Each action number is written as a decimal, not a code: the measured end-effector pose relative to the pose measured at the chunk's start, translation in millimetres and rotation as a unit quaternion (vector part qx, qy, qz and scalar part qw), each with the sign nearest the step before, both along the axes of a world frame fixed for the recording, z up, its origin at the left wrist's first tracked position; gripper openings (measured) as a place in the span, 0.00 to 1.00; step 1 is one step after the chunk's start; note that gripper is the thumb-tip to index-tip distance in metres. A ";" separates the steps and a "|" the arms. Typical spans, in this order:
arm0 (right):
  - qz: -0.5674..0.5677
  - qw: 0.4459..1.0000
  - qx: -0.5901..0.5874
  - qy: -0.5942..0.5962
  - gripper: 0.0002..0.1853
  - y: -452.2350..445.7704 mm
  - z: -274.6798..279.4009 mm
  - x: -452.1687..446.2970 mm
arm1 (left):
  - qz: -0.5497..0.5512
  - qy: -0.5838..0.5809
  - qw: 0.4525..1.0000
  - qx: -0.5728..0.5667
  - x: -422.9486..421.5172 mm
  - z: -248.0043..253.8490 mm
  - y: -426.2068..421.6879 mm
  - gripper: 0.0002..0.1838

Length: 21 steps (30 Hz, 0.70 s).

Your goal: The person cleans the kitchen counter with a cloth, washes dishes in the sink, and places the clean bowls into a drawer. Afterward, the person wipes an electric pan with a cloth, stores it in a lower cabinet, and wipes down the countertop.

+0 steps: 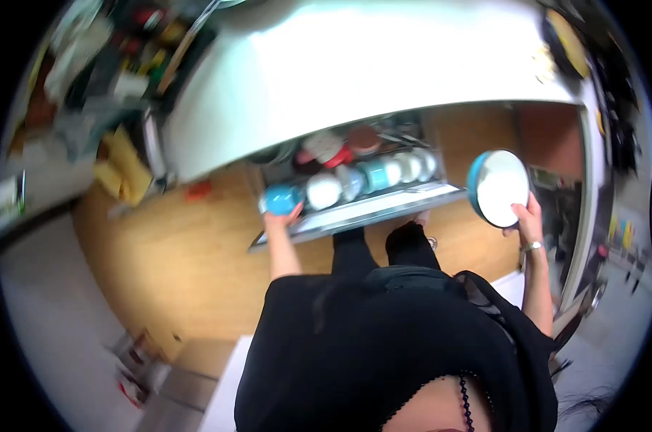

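Note:
In my right hand is a bowl, white inside and blue outside, tilted so that its inside faces up toward me. My fingers grip it by the lower right rim. At the left end of a pulled-out drawer, my left hand is closed around a small blue bowl. Beside that bowl stand a white cup, a teal cup and several other pale cups in a row. Behind them lie a red dish and other dishes, blurred.
A white countertop spreads above the drawer. On its far right is a dark pan with a yellow inside. A yellow cloth hangs at the left. Wooden floor lies below, and a shelf compartment stands open at the right.

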State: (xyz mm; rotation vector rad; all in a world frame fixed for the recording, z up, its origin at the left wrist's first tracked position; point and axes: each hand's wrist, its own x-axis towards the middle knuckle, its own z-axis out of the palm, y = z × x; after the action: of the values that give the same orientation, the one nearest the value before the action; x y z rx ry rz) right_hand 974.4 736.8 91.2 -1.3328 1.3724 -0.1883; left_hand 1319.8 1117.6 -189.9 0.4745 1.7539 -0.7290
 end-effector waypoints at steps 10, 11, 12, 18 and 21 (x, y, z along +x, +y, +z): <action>-0.081 0.996 -0.009 0.037 0.21 -109.9 -15.5 -123.2 | -0.635 -0.486 0.567 -0.197 -133.5 43.2 -322.5 0.23; -0.061 0.996 -0.011 0.060 0.20 -124.4 -16.4 -123.1 | -0.651 -0.493 0.533 -0.219 -142.2 56.5 -363.2 0.26; -0.059 0.994 -0.018 0.093 0.19 -139.9 -14.7 -131.9 | -0.623 -0.435 0.514 -0.398 -188.9 92.3 -416.4 0.31; -0.140 0.984 -0.052 0.096 0.15 -161.4 34.4 -181.2 | -0.638 -0.299 0.328 -0.629 -350.1 184.7 -535.7 0.37; -0.183 0.975 -0.086 0.090 0.14 -194.5 44.0 -251.1 | -0.658 -0.304 0.311 -0.615 -419.7 216.1 -580.4 0.32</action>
State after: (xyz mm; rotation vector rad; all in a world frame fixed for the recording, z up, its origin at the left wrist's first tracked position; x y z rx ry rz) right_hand 723.4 542.3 135.2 -1.2498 1.7854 -0.4508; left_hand 900.1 537.2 26.2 0.7954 -0.6850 -2.2582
